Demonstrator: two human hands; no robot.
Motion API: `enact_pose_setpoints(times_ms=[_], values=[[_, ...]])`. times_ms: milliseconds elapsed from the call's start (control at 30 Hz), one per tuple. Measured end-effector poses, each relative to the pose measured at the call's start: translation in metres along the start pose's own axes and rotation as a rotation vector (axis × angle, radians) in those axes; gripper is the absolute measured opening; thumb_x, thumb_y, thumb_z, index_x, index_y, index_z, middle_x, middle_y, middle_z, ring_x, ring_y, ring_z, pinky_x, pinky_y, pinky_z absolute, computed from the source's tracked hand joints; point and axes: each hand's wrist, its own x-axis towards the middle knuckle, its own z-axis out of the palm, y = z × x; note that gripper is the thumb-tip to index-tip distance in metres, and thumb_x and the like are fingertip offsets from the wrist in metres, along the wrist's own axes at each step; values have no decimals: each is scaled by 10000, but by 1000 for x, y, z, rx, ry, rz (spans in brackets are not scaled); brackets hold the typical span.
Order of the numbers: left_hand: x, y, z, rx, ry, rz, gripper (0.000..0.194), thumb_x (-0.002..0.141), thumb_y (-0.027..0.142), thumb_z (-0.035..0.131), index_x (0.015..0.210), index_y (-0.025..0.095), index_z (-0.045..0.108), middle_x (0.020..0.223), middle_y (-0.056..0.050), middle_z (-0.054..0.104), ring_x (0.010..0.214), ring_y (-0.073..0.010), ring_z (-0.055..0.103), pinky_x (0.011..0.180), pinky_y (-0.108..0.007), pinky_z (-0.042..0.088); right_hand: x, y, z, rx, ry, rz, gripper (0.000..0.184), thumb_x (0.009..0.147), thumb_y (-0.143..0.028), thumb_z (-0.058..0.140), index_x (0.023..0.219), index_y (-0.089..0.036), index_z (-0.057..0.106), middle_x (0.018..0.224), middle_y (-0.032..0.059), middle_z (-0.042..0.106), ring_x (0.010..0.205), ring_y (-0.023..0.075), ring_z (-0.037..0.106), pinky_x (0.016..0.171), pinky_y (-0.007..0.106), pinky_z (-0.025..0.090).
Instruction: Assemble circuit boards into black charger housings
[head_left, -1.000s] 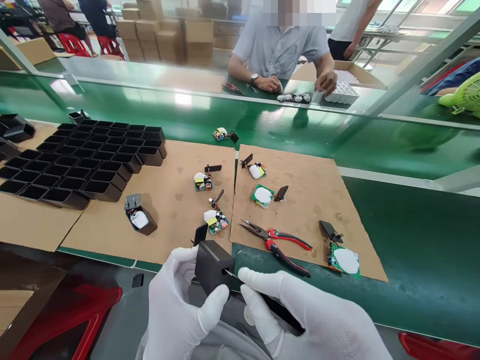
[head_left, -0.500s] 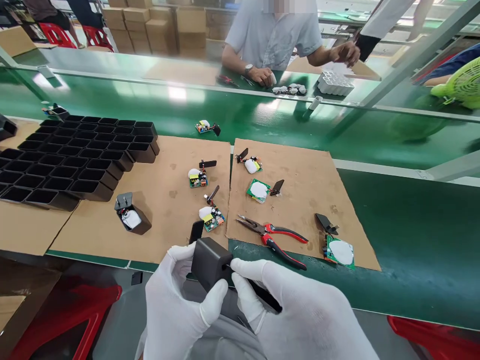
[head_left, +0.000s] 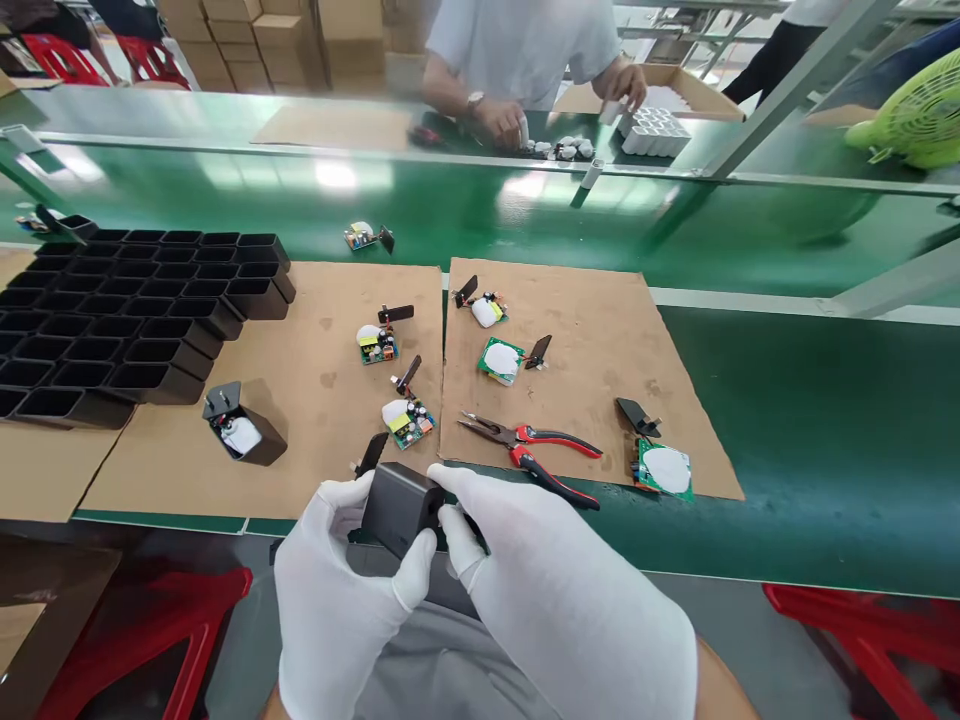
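2 gloved hands meet at 1 black case (head_left: pixel 397 508), left hand (head_left: pixel 349 590) clasping it, right hand (head_left: pixel 525 560) pinched closed at its end.

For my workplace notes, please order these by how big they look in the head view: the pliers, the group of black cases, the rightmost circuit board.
1. Group of black cases
2. Pliers
3. Rightmost circuit board

my view is bright and evenly lit, with white glare pooled on the green bench (head_left: pixel 750 400) (reflections from overhead, it seems) and soft shadows on the cardboard (head_left: pixel 570 390). the near parts look crisp; the person (head_left: pixel 517 60) opposite is hazy, and slanting lines stretch toward the edges.
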Motion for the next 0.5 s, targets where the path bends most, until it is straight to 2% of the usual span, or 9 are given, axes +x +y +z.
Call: enact_pose_setpoints(times_ms=[133, 267, 500], values=[[1, 1, 0, 78, 31, 33, 382, 704, 381, 806, 1018, 190, 699, 855, -48, 790, 719, -234, 769, 686, -358, 667, -3, 5, 6, 61, 49, -18, 255, 1008, -120, 512, 1005, -230, 742, 928, 26, 818, 833, 177, 784, 832, 273, 577], [1, 2, 0, 123, 38, 54, 373, 697, 378, 798, 1004, 192, 696, 833, -41, 778, 702, -228, 761, 687, -356, 660, -7, 8, 12, 25, 134, -31, 265, 1002, -130, 531, 1048, -249, 763, 904, 19, 824, 842, 175, 794, 789, 243, 572], [0, 3, 1, 173, 65, 92, 376, 687, 384, 802, 990, 197, 681, 821, -42, 768, 700, -233, 765, 665, -342, 645, -9, 8, 12, 0, 83, -46, 263, 1017, -126, 508, 1073, -238, 740, 882, 20, 812, 806, 177, 784, 753, 246, 549]])
